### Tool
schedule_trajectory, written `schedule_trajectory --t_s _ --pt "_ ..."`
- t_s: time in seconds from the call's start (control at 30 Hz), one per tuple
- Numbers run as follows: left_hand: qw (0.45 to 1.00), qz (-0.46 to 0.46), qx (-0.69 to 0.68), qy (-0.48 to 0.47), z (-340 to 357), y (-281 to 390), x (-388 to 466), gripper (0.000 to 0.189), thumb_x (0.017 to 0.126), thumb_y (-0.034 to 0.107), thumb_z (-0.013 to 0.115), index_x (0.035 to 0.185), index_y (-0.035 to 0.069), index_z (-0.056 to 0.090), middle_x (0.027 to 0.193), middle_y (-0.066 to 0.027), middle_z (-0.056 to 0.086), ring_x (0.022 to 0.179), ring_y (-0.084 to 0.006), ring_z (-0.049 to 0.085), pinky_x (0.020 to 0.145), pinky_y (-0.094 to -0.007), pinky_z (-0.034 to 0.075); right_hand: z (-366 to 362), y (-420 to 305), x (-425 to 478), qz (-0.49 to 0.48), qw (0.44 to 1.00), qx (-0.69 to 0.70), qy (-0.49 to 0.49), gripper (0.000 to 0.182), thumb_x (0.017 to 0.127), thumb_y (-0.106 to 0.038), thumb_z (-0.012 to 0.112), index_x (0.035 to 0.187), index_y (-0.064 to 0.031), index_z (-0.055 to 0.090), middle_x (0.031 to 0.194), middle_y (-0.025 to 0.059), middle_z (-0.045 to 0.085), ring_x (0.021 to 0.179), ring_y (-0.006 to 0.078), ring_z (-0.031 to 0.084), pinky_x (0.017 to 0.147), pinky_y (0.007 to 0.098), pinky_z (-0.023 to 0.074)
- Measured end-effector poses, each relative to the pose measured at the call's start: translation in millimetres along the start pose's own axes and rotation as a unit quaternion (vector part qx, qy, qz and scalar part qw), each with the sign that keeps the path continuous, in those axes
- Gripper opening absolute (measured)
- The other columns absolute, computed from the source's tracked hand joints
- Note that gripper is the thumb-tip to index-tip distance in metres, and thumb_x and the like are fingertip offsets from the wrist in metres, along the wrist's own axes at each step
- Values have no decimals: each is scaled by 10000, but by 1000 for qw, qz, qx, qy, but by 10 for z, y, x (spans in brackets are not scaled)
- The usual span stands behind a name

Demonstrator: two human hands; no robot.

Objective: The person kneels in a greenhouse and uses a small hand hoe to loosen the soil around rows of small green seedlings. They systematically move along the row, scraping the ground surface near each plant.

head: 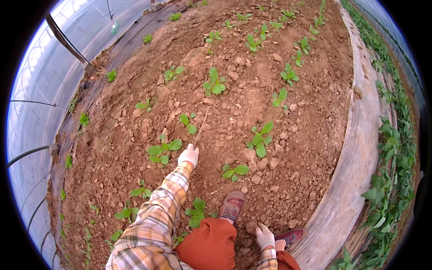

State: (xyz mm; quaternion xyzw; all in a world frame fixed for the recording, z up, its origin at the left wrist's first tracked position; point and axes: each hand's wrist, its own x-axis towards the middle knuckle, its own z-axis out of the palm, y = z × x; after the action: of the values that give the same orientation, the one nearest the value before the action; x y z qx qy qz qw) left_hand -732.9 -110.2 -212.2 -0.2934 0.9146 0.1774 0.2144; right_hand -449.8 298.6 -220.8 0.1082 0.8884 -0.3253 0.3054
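Observation:
My left hand (189, 155), in a white glove, reaches forward over the bed, closed around the near end of a thin brown stick or rod (201, 128). The far tip of this stick lies over bare soil. Just left of the hand grows a leafy green seedling (164, 149), with a smaller seedling (188, 123) beside the stick. Low down by my right foot is my gloved right hand (265, 237), its fingers pointing at the soil near a brown clod (251, 227). Whether its fingers hold anything is hard to make out.
Rows of seedlings (214, 82) run away across cloddy brown soil (243, 111). My shoe (232, 206) stands close to a seedling (196, 213). A pale plastic sheet strip (362, 121) borders the right side, with leafy vines (398, 162) beyond. Clear film wall (37, 111) curves along the left.

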Motion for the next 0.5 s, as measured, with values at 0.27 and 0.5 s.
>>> schedule_trajectory --t_s 0.27,0.5 --pt "997 -33 -60 24 -173 393 187 387 978 395 424 1188 73 469 1065 -211 640 978 -383 618 815 -483 481 -189 -208 44 46 999 12 -1 441 894 -391 472 1205 -101 590 1070 235 638 1002 400 602 848 456 478" --pt "999 23 -7 -27 44 475 -30 372 977 395 428 1171 82 472 1018 -208 648 985 -380 621 849 -475 473 -299 -335 -33 55 998 17 -13 441 894 -380 475 1215 -94 575 1112 230 627 1041 394 589 872 450 473"
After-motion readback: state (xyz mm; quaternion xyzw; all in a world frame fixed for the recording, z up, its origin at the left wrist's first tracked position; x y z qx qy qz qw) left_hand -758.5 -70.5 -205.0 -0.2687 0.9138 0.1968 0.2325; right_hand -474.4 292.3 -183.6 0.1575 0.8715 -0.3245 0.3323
